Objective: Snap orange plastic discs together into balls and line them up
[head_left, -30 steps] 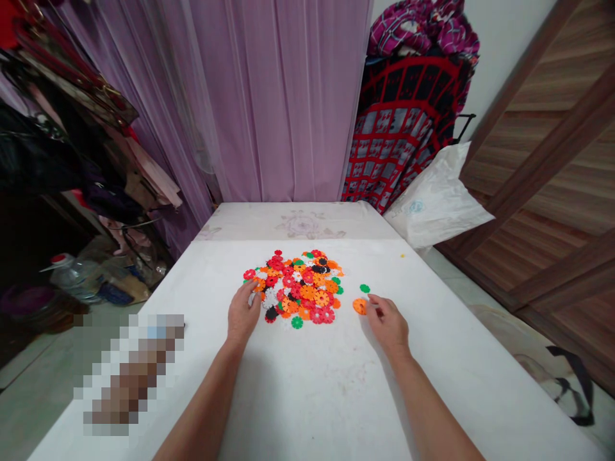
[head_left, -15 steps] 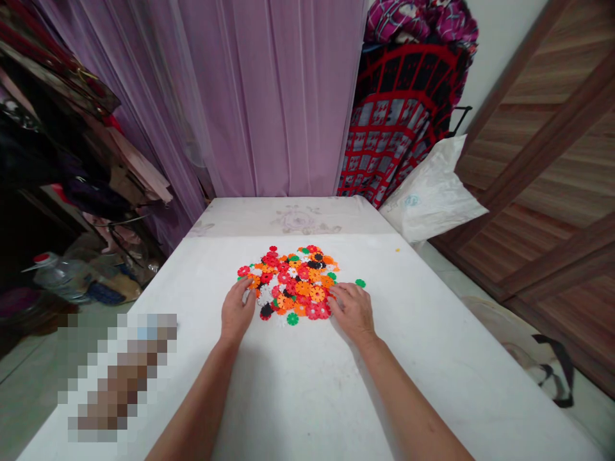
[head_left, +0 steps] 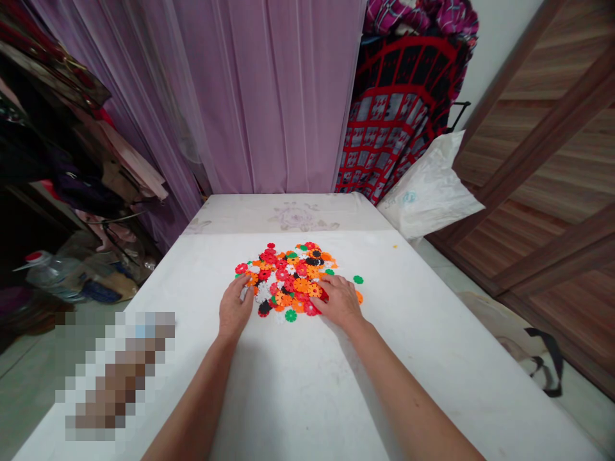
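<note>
A heap of flower-shaped plastic discs (head_left: 288, 278) in red, orange, white, black and green lies on a white-covered table (head_left: 298, 397). At the heap's left edge rests my left hand (head_left: 235, 308), its thumb and fingers apart around a few outer discs. My right hand (head_left: 342, 303) reaches over the right side of the heap with fingers spread, and red discs show between thumb and fingertips. A green disc (head_left: 358, 280) and an orange disc (head_left: 359, 297) lie just right of that hand. Discs beneath both palms are hidden.
A purple curtain (head_left: 273, 96) hangs behind the table. To the right are a white plastic sack (head_left: 427, 192) and a wooden louvred door (head_left: 552, 141). Hanging bags and clothes (head_left: 77, 147) and a plastic bottle (head_left: 48, 272) are at left. A pixelated patch covers the table's left side.
My right hand has moved left, further over the heap, and an orange disc now shows to its right. My left hand has stayed nearly in place at the left edge.
</note>
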The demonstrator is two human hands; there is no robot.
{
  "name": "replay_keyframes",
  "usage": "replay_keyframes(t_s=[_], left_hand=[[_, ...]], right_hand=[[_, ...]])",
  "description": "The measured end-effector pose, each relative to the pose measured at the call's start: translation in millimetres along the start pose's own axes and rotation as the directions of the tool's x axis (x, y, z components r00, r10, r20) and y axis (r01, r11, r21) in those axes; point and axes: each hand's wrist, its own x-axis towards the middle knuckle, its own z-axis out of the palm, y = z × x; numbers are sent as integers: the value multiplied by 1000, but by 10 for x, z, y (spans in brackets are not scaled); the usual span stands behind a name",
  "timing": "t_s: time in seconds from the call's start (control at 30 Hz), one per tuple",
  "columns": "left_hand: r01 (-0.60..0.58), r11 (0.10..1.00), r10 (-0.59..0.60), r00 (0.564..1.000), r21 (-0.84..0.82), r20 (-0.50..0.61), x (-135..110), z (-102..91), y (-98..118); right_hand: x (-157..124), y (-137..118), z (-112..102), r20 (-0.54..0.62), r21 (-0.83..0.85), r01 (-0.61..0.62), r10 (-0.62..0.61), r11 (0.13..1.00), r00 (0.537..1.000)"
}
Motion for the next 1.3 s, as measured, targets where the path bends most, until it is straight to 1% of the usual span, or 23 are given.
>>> replay_keyframes(t_s=[0.1, 0.2, 0.27, 0.37, 0.47, 0.63, 0.73, 0.9, 1.13, 1.3], left_hand=[[8, 1000, -8, 1000, 0, -7, 1, 5, 3], [14, 1000, -14, 1000, 10, -13, 1, 5, 13], [7, 1000, -6, 1000, 13, -9, 2, 2, 16], [-10, 1000, 10, 1000, 17, -1, 6, -3, 17], [-23, 999, 23, 1000, 30, 10, 11, -8, 16], [-35, 999, 34, 999, 35, 7, 14, -9, 10], [-39, 998, 39, 999, 48, -2, 13, -14, 14], [-34, 998, 34, 999, 51, -7, 13, -31, 32], [-38, 998, 38, 999, 57, 5, 23, -28, 19], [-35, 998, 35, 999, 50, 3, 21, -24, 18]], right_hand=[[29, -2, -4, 19, 10, -5, 5, 1000, 1000], [42, -19, -3, 10, 31, -11, 11, 999, 1000], [35, -28, -13, -15, 45, -8, 9, 999, 1000], [-8, 29, -50, -91, 75, -35, 41, 997, 995], [-92, 243, -100, -160, 113, -98, 115, 989, 980], [-294, 742, -127, -184, 148, -286, 310, 947, 933], [-394, 878, -96, -207, 163, -307, 337, 938, 918], [-451, 843, -45, -193, 140, -265, 289, 954, 938], [-460, 790, -83, -169, 104, -272, 286, 957, 943], [-466, 809, -39, -204, 92, -252, 266, 963, 942]])
